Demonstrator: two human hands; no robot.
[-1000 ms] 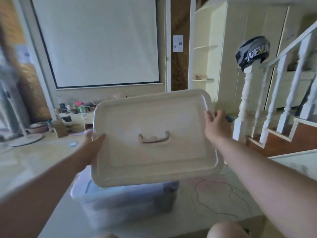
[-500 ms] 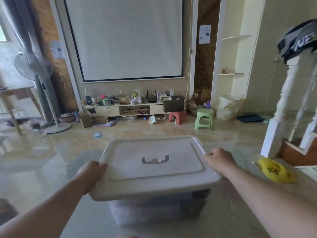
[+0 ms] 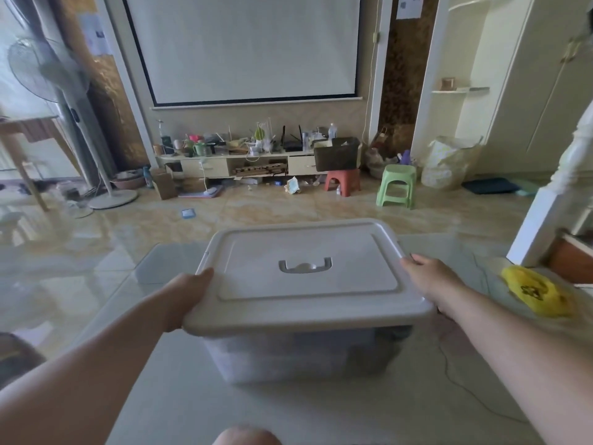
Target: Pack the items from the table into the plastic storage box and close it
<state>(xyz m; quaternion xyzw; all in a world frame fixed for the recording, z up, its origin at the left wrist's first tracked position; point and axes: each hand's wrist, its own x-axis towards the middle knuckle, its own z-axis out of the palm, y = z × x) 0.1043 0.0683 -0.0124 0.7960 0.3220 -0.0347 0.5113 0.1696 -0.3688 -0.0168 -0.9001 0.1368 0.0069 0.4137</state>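
White rectangular plastic lid (image 3: 305, 277) lies over clear plastic storage box (image 3: 301, 354) on pale glossy table (image 3: 288, 409). Left hand (image 3: 184, 295) grips lid's left edge, right hand (image 3: 431, 282) grips right edge (fingers curl under rim). Crumpled yellow plastic bag (image 3: 536, 293) lies well right.

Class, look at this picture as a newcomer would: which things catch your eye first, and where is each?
First the white lid at centre, resting on the clear storage box, with the left hand and right hand gripping its side edges. Next, a yellow bag lies on the table at right.
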